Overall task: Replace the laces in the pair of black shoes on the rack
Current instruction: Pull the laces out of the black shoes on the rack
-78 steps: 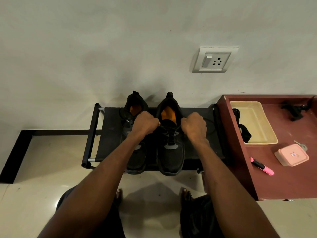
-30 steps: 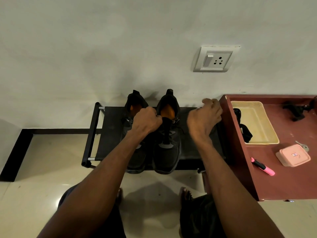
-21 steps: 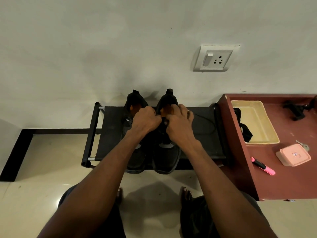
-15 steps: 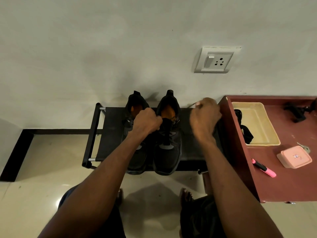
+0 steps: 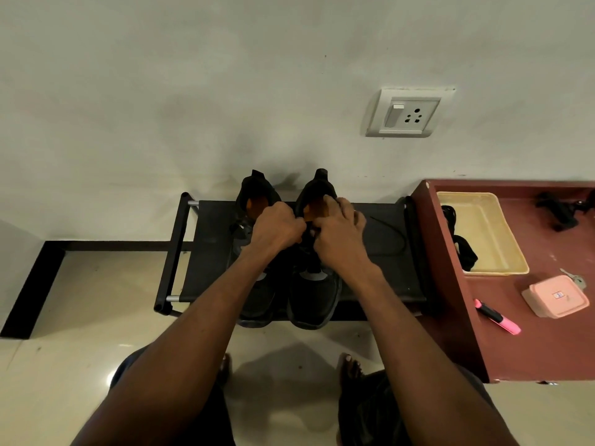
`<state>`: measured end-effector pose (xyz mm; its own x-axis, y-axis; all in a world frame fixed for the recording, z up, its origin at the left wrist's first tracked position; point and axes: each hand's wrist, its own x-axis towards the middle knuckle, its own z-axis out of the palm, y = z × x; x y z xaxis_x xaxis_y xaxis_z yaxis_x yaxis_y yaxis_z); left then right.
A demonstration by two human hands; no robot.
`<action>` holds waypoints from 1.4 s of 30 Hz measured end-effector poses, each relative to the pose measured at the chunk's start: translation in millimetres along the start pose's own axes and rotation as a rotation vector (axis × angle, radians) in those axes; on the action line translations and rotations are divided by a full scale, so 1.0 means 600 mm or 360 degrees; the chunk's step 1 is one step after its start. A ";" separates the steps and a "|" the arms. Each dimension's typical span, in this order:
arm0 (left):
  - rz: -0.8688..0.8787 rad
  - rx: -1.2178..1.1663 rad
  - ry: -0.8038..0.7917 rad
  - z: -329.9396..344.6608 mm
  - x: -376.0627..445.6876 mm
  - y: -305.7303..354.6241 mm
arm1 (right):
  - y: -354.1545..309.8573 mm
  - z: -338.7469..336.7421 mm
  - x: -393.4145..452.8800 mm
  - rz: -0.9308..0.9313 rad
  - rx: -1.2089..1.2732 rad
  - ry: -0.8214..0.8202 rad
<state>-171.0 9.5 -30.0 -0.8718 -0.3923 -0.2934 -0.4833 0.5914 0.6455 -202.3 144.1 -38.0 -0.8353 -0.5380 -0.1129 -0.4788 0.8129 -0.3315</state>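
Knees: the person's legs [image 5: 380, 413] and bare toes sit at the bottom edge, on the pale tiled floor [image 5: 80, 317].
Rack: a low black rack [image 5: 380, 272] stands against the wall, its left end rail just beside a dark floor border.
Shoes: the left shoe [image 5: 254, 294] and right shoe [image 5: 314, 304] stand side by side on the rack, toes toward the person, heels at the wall, orange insoles showing.
Left hand: the left hand [image 5: 277, 228] is curled into a fist over the gap between the shoes; what it grips is hidden, probably part of the right shoe's upper.
Right hand: the right hand [image 5: 338, 235] lies on the right shoe's throat, fingers bent down at the eyelets; whether they pinch anything cannot be told.
Lace: a thin black lace [image 5: 394, 235] loops across the rack right of the hands.
Table: a maroon table [image 5: 547, 349] touches the rack's right end, holding a pink marker [image 5: 497, 317], pink box [image 5: 555, 296], keys [image 5: 574, 278] and a cream tray [image 5: 492, 233] with a black strap over its near rim.
Wall: a socket [image 5: 409, 115] sits above.
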 end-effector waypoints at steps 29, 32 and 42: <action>-0.0063 0.0010 0.0215 0.013 -0.016 -0.003 | 0.056 -0.031 0.018 0.1000 0.0894 0.0019; 0.0407 0.0020 0.0167 0.045 -0.018 0.004 | 0.060 -0.032 0.023 0.0972 0.0919 -0.0007; 0.0592 0.0095 -0.0082 0.062 -0.004 -0.002 | 0.054 -0.018 0.030 0.0902 0.0797 0.0020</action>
<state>-171.3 36.0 -56.3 -0.9907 -0.1078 -0.0831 -0.1356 0.7273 0.6728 -236.0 163.4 -40.5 -0.9216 -0.0627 -0.3831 0.2025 0.7644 -0.6121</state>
